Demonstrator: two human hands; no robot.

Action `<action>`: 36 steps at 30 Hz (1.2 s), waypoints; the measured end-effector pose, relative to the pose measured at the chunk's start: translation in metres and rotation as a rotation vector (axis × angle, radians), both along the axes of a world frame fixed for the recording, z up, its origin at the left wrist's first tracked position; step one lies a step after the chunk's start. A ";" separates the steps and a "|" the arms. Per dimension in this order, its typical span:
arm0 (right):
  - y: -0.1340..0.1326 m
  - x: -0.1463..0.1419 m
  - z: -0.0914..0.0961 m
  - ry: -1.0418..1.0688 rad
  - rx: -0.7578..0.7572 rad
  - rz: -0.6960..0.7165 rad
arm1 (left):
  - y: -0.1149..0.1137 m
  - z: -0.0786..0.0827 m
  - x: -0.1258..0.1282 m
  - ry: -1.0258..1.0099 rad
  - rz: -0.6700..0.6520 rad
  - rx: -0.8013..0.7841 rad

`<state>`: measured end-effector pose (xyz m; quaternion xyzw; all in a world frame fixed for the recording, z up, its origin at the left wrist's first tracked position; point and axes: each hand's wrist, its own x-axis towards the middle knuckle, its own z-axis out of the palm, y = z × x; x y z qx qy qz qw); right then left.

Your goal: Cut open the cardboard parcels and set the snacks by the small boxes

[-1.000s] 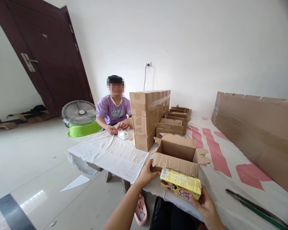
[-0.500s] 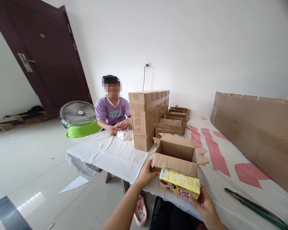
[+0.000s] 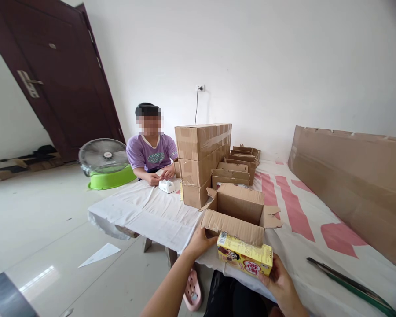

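Note:
My right hand [image 3: 281,284] grips a yellow snack box [image 3: 244,254] by its right end, holding it just in front of an open cardboard carton [image 3: 239,210] on the cloth-covered table [image 3: 158,211]. My left hand [image 3: 200,241] rests curled against the carton's near left flap. The carton's inside is hidden from here.
A stack of three taped cartons [image 3: 203,160] stands behind, with several open cartons [image 3: 239,165] to its right. A person in a purple shirt [image 3: 151,152] sits at the far side handling a white tape dispenser [image 3: 166,186]. A green-handled blade [image 3: 350,286] lies right; a fan [image 3: 103,156] stands on the floor.
The view has drifted, so everything sits slightly further left and lower. The snack box and both hands keep the same pose against the carton.

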<state>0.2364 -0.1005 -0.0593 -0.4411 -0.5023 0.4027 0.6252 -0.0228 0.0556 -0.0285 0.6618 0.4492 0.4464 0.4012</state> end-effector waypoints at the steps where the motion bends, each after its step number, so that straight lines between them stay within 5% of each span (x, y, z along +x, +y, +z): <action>1: 0.000 0.000 -0.001 -0.003 0.001 -0.006 | 0.000 0.000 0.000 0.006 -0.009 0.010; 36: -0.002 -0.003 0.005 -0.065 -0.025 -0.032 | -0.002 0.009 -0.001 0.114 -0.026 0.136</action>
